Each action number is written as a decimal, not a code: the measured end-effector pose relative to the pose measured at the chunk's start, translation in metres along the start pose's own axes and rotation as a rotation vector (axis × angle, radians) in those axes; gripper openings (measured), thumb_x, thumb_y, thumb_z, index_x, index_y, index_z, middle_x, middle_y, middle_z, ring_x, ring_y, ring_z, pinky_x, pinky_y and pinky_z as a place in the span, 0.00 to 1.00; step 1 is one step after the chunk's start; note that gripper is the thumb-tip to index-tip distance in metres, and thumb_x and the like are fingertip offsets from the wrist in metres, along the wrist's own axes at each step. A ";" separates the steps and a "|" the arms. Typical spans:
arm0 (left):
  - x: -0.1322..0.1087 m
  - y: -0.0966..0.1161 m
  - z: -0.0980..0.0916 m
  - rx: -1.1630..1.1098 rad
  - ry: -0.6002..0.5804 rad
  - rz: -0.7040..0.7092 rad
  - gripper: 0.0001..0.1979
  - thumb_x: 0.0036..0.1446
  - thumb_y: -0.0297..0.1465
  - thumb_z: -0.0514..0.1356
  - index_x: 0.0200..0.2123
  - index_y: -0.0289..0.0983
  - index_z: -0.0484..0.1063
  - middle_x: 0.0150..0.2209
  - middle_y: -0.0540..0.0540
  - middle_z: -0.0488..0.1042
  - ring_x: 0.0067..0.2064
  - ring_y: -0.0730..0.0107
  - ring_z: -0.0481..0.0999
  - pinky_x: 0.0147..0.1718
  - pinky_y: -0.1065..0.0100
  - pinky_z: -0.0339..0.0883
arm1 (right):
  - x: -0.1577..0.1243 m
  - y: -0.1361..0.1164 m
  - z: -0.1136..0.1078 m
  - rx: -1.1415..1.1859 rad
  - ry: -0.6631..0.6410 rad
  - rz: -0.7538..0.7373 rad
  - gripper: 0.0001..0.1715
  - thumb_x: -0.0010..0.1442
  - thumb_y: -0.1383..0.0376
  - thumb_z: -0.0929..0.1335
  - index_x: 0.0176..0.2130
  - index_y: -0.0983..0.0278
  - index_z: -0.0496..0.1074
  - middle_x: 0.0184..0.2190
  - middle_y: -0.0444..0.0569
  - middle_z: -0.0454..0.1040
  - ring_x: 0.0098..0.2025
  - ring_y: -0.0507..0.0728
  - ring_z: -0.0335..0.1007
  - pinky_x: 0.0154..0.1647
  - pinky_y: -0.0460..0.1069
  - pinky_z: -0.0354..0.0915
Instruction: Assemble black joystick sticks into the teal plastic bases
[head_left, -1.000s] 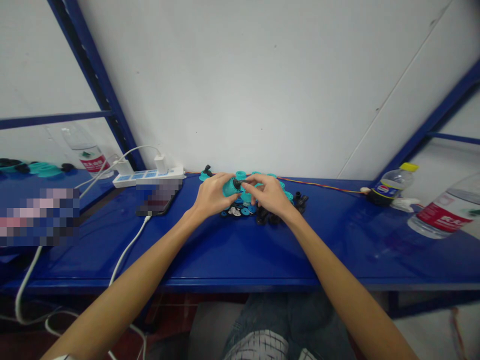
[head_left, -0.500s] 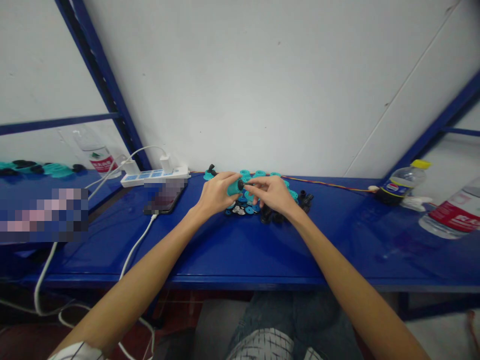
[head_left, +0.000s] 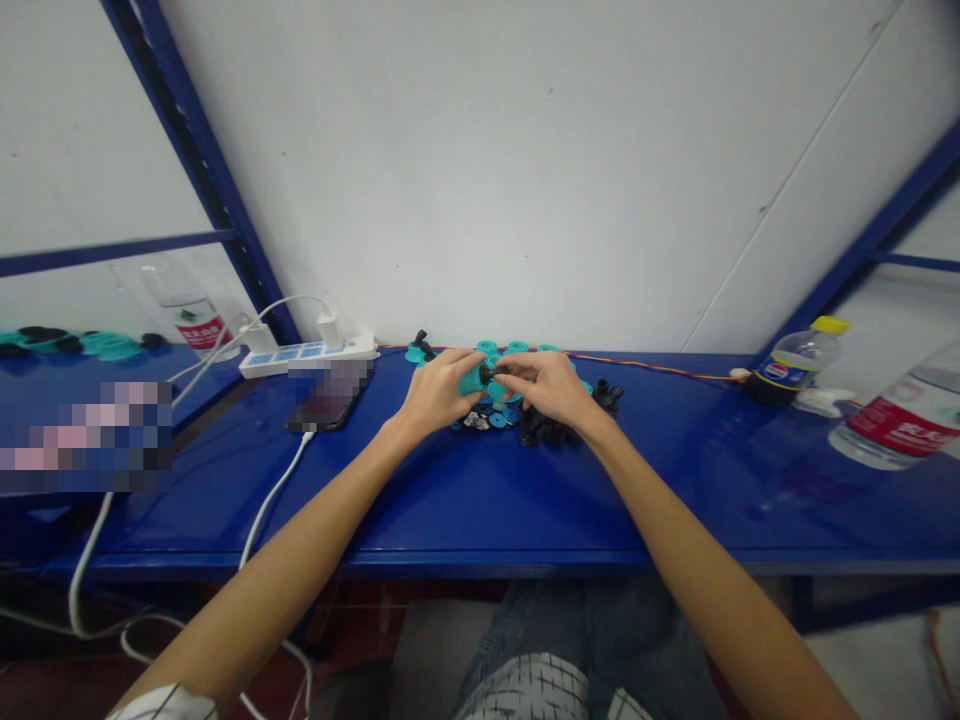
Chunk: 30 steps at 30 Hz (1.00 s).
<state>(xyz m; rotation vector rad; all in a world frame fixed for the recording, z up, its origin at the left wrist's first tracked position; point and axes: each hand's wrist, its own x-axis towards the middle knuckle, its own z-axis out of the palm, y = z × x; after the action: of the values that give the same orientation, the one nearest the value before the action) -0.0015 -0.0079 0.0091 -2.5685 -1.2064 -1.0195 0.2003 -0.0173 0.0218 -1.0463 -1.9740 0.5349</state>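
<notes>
My left hand (head_left: 439,389) is closed round a teal plastic part (head_left: 472,379) held just above the blue table (head_left: 465,500). My right hand (head_left: 546,387) pinches a small black piece (head_left: 489,373) against the teal part's end. Beneath and behind both hands lies a pile of small parts (head_left: 517,415): teal caps, blue discs and black pieces. Both forearms reach in from the near edge.
A phone (head_left: 324,400) on a white cable lies left of the hands, with a white power strip (head_left: 307,353) behind it. Plastic bottles (head_left: 795,362) (head_left: 896,418) stand at the right, another bottle (head_left: 187,305) at the left. A thin wire (head_left: 660,371) runs along the wall.
The hands stay together on the teal part; my right fingers have shifted slightly on the black piece. The view has moved a little.
</notes>
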 end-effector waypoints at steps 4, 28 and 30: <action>0.000 0.000 0.000 -0.036 0.024 0.003 0.22 0.54 0.32 0.64 0.53 0.39 0.72 0.53 0.41 0.75 0.54 0.57 0.75 0.52 0.60 0.70 | 0.000 0.000 -0.002 -0.040 0.026 -0.034 0.13 0.58 0.61 0.69 0.41 0.62 0.80 0.30 0.48 0.80 0.31 0.57 0.75 0.31 0.49 0.67; 0.000 0.004 0.006 0.009 -0.020 0.036 0.22 0.50 0.41 0.68 0.46 0.34 0.77 0.42 0.39 0.80 0.45 0.53 0.78 0.45 0.59 0.70 | -0.002 -0.007 -0.006 -0.185 0.027 -0.082 0.14 0.58 0.60 0.69 0.40 0.65 0.79 0.29 0.48 0.78 0.23 0.51 0.69 0.27 0.46 0.63; 0.000 0.005 0.005 -0.013 -0.008 0.019 0.23 0.51 0.41 0.67 0.47 0.34 0.77 0.42 0.39 0.81 0.44 0.54 0.79 0.44 0.60 0.70 | -0.003 -0.009 -0.005 -0.067 -0.016 -0.040 0.16 0.58 0.60 0.69 0.44 0.66 0.78 0.27 0.46 0.76 0.19 0.49 0.66 0.23 0.45 0.62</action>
<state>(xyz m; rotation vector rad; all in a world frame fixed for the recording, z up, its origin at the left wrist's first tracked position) 0.0043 -0.0093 0.0057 -2.5915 -1.1792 -1.0177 0.2007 -0.0249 0.0295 -1.0438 -2.0345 0.4593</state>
